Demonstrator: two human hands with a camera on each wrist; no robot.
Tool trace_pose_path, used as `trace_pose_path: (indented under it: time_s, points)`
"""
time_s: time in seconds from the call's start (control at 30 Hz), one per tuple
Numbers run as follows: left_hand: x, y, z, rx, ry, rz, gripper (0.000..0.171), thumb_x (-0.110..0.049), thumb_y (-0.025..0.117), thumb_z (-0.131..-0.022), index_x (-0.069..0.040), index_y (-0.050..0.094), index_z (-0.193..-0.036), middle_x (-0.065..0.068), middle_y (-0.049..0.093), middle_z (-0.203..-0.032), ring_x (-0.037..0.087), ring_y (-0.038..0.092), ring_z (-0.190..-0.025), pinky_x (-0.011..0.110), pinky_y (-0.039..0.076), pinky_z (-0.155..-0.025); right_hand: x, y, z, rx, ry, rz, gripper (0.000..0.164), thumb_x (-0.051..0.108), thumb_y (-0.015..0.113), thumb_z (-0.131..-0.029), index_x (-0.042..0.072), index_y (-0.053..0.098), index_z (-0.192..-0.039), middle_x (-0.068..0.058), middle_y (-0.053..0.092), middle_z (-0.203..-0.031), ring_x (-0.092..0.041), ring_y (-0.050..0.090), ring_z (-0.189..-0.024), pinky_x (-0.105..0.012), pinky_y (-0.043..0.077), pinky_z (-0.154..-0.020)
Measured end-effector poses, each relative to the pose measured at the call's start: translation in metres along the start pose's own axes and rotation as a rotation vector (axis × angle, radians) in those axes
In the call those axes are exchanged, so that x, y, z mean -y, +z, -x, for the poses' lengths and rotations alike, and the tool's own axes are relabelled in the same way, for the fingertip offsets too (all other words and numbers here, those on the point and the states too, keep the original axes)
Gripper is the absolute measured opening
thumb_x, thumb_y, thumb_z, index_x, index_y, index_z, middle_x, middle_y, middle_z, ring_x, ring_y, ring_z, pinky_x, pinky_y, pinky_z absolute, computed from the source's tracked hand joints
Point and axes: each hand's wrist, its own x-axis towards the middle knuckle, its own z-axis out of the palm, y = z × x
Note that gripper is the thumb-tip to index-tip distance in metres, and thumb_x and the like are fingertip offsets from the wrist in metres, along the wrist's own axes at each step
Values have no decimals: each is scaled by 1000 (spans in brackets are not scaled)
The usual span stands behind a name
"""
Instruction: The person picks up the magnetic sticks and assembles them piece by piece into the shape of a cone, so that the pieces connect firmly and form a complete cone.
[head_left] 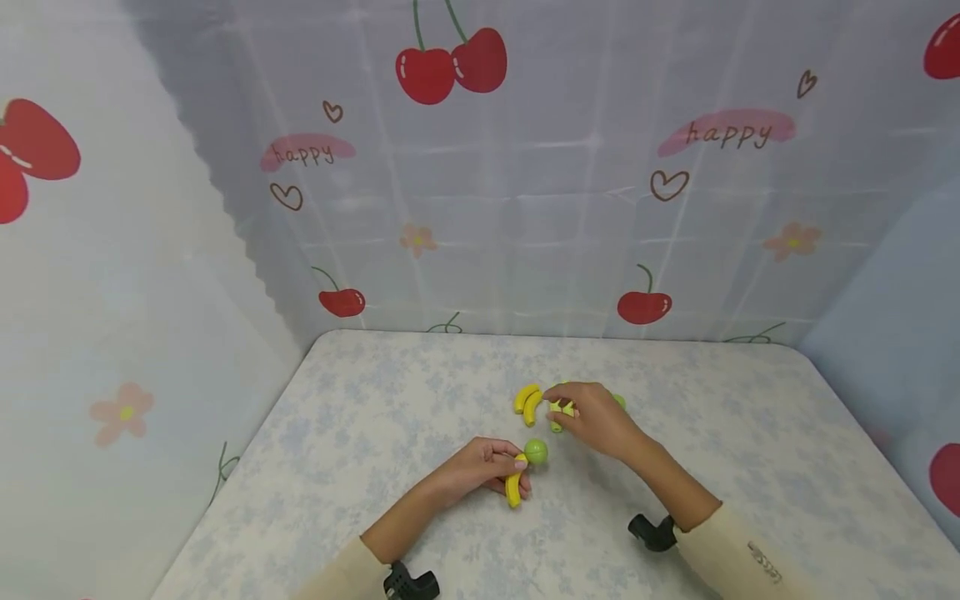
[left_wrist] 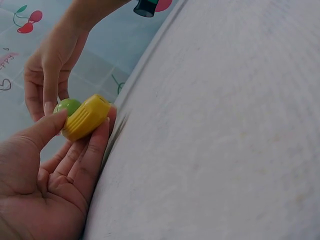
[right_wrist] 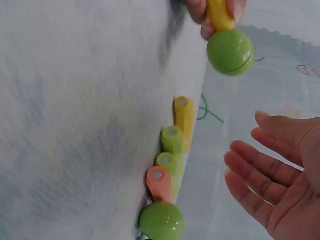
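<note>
My left hand (head_left: 483, 468) pinches a yellow banana-shaped piece (head_left: 513, 490) between thumb and fingers, just above the table. A glossy green ball (right_wrist: 231, 52) sits against the far end of that piece; whether they are joined I cannot tell. My right hand (head_left: 592, 417) hovers over the small pieces farther back. In the right wrist view its fingers are spread and loosely bent, with nothing between them. Below it stand light green pieces (right_wrist: 172, 137), a pinkish-orange piece (right_wrist: 159, 182) and another green ball (right_wrist: 162, 221). The pinkish-orange piece is hidden in the head view.
Two more yellow banana-shaped pieces (head_left: 527, 402) lie side by side left of my right hand. A pale blue-patterned cover lies over the table (head_left: 360, 417). A cherry-print curtain (head_left: 525, 183) hangs behind its back edge and along both sides.
</note>
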Motion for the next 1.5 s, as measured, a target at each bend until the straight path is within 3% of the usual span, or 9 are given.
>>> trace_pose_path:
  time_s: [0.37, 0.63, 1.1, 1.5]
  points:
    - [0, -3, 0, 9, -2, 40, 34, -20, 61, -104, 7, 61, -124, 13, 76, -96, 23, 75, -91, 40, 60, -81, -12, 5, -40, 211, 1, 105, 30, 8, 78, -90, 5, 73, -119, -10, 72, -115, -31, 66, -106, -45, 56, -87]
    - [1, -5, 0, 19, 16, 49, 33, -20, 61, -104, 6, 60, -124, 14, 76, -99, 25, 75, -92, 39, 61, -80, -17, 18, -55, 283, -39, 194, 24, 6, 78, -89, 7, 76, -113, -6, 72, -116, -26, 65, -110, -45, 54, -93]
    - [1, -4, 0, 8, 21, 66, 33, -18, 61, -104, 8, 59, -124, 18, 76, -100, 24, 75, -92, 39, 61, -80, -20, 32, -68, 329, -39, 216, 18, 2, 77, -89, 11, 76, -105, -2, 73, -105, -22, 66, -102, -41, 55, -89]
    - [0, -4, 4, -39, 10, 104, 34, -17, 63, -102, 9, 56, -124, 17, 76, -102, 26, 75, -94, 41, 60, -83, -14, 26, -63, 214, -49, 228, 16, 9, 82, -86, 13, 74, -99, 1, 73, -98, -16, 66, -90, -35, 56, -81]
